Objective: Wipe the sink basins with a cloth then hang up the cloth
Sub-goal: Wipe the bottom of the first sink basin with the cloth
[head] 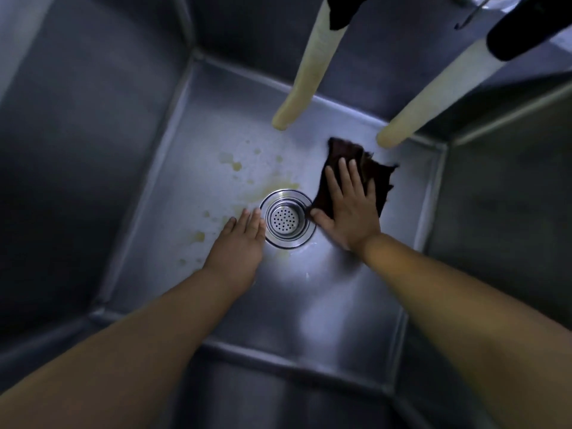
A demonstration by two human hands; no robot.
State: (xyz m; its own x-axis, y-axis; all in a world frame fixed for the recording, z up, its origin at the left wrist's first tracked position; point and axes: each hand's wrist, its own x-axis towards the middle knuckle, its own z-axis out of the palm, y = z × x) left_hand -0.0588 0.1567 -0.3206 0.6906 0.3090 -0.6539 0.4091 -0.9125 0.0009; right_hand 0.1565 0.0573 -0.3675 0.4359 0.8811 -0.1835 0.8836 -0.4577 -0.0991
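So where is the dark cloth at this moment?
The dark brown cloth lies flat on the floor of the steel sink basin, right of the round metal drain strainer, pressed under the right hand.

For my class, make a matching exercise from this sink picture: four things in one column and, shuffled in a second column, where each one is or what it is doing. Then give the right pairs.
Things
1. cloth
2. drain strainer
3. left hand
4. yellowish stains

Places or states
A. flat on the bare basin floor, left of the drain
B. pressed under the right hand, right of the drain
C. spread over the basin floor, up and left of the drain
D. at the middle of the basin floor, between the two hands

Pairs: 1-B, 2-D, 3-A, 4-C
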